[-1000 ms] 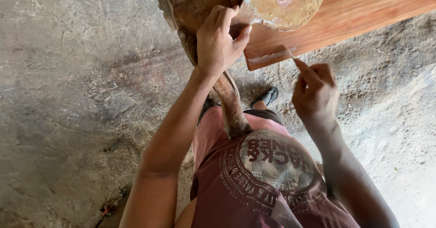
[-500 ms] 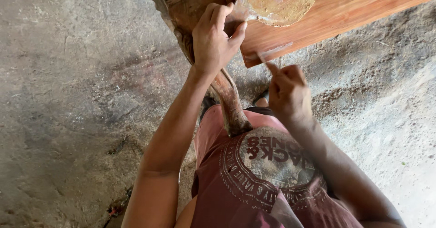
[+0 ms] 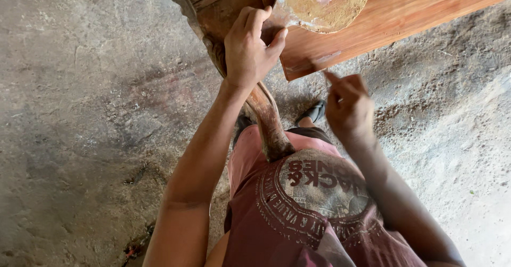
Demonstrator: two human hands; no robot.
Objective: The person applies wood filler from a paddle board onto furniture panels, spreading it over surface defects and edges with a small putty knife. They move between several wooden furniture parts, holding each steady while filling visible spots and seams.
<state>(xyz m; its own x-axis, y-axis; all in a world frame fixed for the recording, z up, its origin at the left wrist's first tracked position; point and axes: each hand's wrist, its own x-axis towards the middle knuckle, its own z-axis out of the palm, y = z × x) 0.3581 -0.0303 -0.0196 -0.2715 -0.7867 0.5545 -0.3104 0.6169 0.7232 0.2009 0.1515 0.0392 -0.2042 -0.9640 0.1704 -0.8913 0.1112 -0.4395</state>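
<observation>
The right hand (image 3: 348,104) has moved up since half a second ago. It was lower then, near the knee, and now its pointing finger almost touches the near edge of the reddish wooden board (image 3: 404,17). Its other fingers are curled in, and I cannot tell if they hold something small, because the hand is blurry. The left hand (image 3: 250,48) has stayed where it was. Its fingers are closed on the carved wooden furniture piece (image 3: 218,9), just left of the board, with the thumb pressed near the board's corner. There are two hands and one board. There is one carved piece, and one long curved wooden leg (image 3: 269,120) runs from it down toward the person's lap, below the board. One round dish with brown crusty stuff (image 3: 324,1) sits on the board, right next to the left hand. One dark shoe (image 3: 314,112) peeks out below the board, between the two hands. The dusty concrete floor (image 3: 96,112) lies all around the board.
</observation>
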